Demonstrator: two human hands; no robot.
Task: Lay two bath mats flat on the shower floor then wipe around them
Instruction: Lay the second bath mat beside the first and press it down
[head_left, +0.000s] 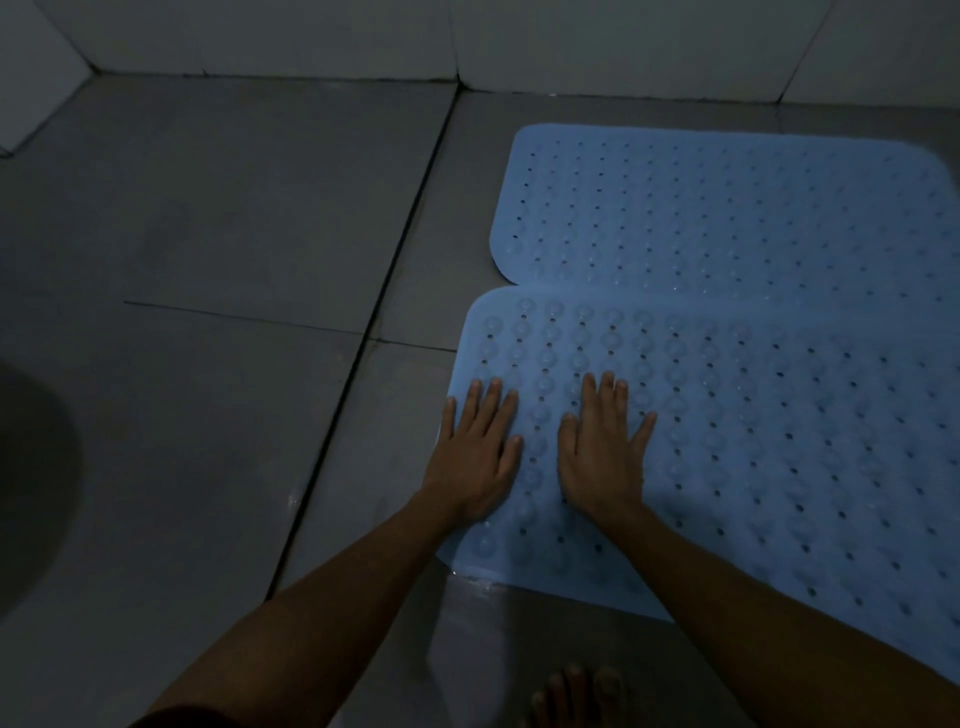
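Observation:
Two light blue perforated bath mats lie on the grey tiled floor at the right. The far mat lies flat near the back wall. The near mat slightly overlaps its front edge and shows round suction cups at its left end. My left hand presses flat, fingers spread, on the near mat's left edge. Beside it, my right hand presses palm down on the same mat. Neither hand grips anything.
Grey floor tiles with dark grout lines stretch to the left. White wall tiles run along the back. A dark rounded shape sits at the left edge. My bare toes show at the bottom.

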